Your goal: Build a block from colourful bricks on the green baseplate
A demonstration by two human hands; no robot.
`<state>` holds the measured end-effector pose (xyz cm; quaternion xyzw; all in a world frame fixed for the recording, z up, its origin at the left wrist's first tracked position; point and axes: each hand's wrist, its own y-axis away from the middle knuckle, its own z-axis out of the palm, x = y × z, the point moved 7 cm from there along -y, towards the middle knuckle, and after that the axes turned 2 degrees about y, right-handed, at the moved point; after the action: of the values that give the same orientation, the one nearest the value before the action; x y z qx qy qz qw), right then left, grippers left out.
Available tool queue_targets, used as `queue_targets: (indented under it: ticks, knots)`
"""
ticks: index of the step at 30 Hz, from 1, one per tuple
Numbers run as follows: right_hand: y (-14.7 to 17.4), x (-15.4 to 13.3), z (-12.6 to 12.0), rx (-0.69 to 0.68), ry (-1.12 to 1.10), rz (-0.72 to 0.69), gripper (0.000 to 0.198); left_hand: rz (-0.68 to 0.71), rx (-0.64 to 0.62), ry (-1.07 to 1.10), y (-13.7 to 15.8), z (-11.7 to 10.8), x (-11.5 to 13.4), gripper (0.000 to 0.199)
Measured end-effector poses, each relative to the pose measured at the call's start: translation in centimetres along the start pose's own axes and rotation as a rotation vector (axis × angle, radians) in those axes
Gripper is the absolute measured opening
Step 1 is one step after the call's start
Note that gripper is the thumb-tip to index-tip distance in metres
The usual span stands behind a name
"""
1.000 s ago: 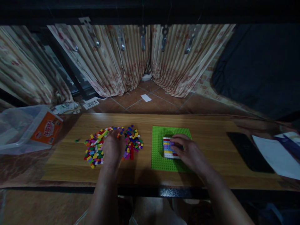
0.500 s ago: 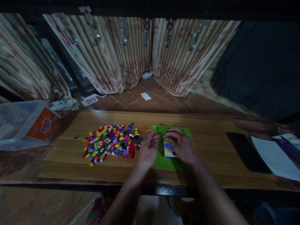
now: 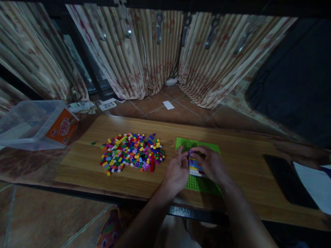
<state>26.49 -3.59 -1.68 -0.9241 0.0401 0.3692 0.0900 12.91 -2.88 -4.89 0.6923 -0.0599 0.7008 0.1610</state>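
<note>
A green baseplate lies on the wooden tabletop, with a rectangular block of bricks built up on it in coloured rows of white, yellow and blue. Over the block's right part arches my right hand, its thumb and index finger closed at a small purple brick on the far left corner. My left hand is at the block's left side, fingers loosely stretched toward that same corner; nothing shows in it. The right hand hides much of the block.
Left of the baseplate spreads a pile of loose bricks, with a long red brick at its near right edge. A clear plastic box stands at the far left. A dark flat object and white paper lie at right.
My left hand has moved right, from beside the baseplate to the block's left edge. My right hand stays over the block. The whole view has shifted and tilted slightly.
</note>
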Motion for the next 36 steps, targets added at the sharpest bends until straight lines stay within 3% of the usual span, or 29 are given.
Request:
queue_targets:
  ticks: [14,21,27,31,36]
  knots:
    - [-0.3,0.9,0.4,-0.069,0.004,0.091,0.025,0.144,-0.095,-0.5,2.2,1.2,2.0,0.064]
    - [0.1,1.1,0.3,-0.015,0.051,0.057,0.029,0.218,-0.068,-0.463,2.8,1.2,1.9,0.061]
    - [0.5,1.3,0.3,0.015,0.072,0.014,0.033,0.165,-0.06,-0.456,3.0,0.7,1.8,0.063]
    - [0.6,1.2,0.5,0.011,0.104,0.013,0.037,0.125,-0.032,-0.501,2.9,-0.4,2.2,0.06]
    - [0.9,0.4,1.2,0.001,0.135,-0.001,0.042,0.14,0.097,-0.538,2.2,-3.6,3.4,0.048]
